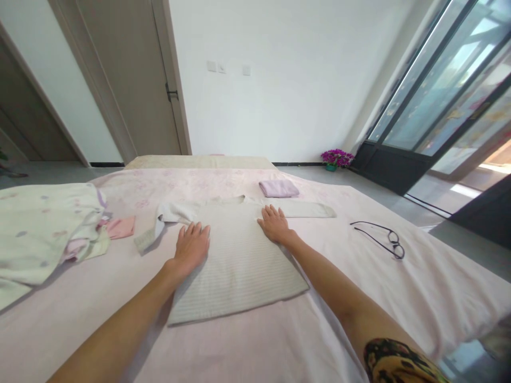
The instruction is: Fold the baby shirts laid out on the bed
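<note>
A pale, finely striped long-sleeved shirt (239,260) lies spread flat, its neckline at the far side and its hem towards me. My left hand (192,246) rests flat on its left edge below the armpit, fingers stretched out. On the opposite side, my right hand (274,223) presses flat near the right shoulder, fingers extended. The right sleeve reaches out straight to the side, while the left sleeve bends down towards me at its cuff end. Neither hand grips the cloth.
Pink sheet (139,340) covers the surface below. A folded lilac cloth (279,188) lies beyond the right sleeve. Black-framed glasses (393,242) sit at the right. Heaped at the left are a spotted pale cloth (43,229) and a coral-pink piece (122,227).
</note>
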Demonstrator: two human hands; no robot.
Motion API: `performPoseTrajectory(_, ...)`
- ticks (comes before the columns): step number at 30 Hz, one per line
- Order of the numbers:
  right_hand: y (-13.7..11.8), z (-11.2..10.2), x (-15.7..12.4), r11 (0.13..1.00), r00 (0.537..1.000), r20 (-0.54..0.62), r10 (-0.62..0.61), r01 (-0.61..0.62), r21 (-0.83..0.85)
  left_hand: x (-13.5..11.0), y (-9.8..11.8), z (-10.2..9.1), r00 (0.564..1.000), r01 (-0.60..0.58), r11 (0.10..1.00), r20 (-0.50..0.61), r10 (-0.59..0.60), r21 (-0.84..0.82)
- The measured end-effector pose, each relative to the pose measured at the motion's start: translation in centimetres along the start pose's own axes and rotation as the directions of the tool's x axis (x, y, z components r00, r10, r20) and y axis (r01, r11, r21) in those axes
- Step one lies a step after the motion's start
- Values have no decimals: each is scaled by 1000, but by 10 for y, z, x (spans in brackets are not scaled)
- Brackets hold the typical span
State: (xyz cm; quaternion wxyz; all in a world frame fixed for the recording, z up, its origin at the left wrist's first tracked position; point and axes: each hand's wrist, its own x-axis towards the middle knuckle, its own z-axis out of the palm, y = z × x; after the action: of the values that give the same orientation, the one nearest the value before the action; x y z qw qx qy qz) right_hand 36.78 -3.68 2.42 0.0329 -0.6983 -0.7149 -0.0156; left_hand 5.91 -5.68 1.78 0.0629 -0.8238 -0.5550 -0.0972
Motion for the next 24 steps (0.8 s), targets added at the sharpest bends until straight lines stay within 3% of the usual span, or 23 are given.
performPoseTrajectory(3, -27, -5, -16, 999, 1000, -13, 18, -17, 41, -23, 24, -5, 998, -68, 996, 15, 68, -53)
performPoseTrajectory(6, -58, -3, -43, 993, 999, -1, -54, 53, 106, -44, 47, -7, 989, -138, 984, 37, 143, -111)
performPoseTrajectory(9, -75, 3, -69, 981, 988, -24, -150, 152, 122, -56, 56, -8, 983, -172, 975, 40, 179, -140)
performPoseTrajectory(16, -45, 6, -80, 985, 987, -45, -155, 157, 64, -61, 36, -8, 970, -230, 964, 48, 238, -136)
performPoseTrajectory(24, -19, 3, -81, 993, 993, -29, -118, 118, 18, -72, 9, -4, 980, -198, 977, 11, 200, -84)
